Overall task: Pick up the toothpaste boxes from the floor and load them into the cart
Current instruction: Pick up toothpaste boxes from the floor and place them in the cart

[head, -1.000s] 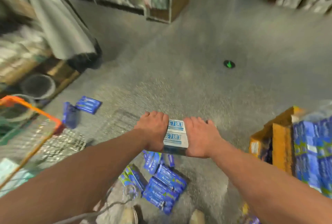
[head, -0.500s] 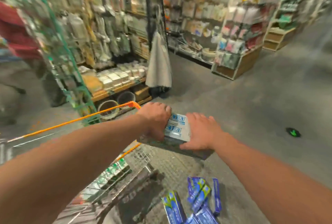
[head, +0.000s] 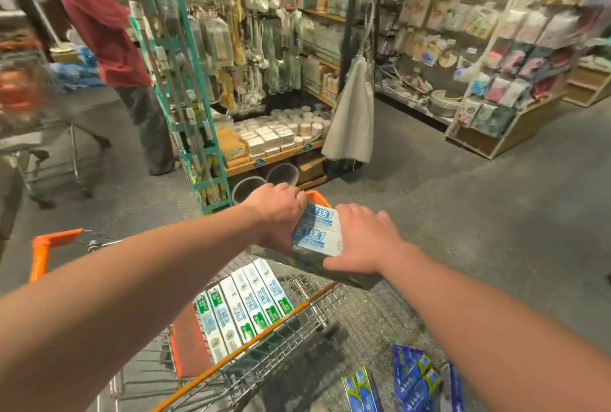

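Stack of toothpaste boxes now raised over the cart, left hand and right hand clamping its ends so it stays together above the green boxes inside.

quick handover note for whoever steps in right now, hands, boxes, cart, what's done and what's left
Left hand and right hand: both clamped on the ends of a bundle of toothpaste boxes, held above the far end of the cart.
Done: a row of green-and-white boxes already lies in the cart basket.
Left: lower the held bundle into the basket and let go. Then go back for the blue boxes on the floor, to the right of the cart.
Note: another person in a red top stands by a second cart to the left.
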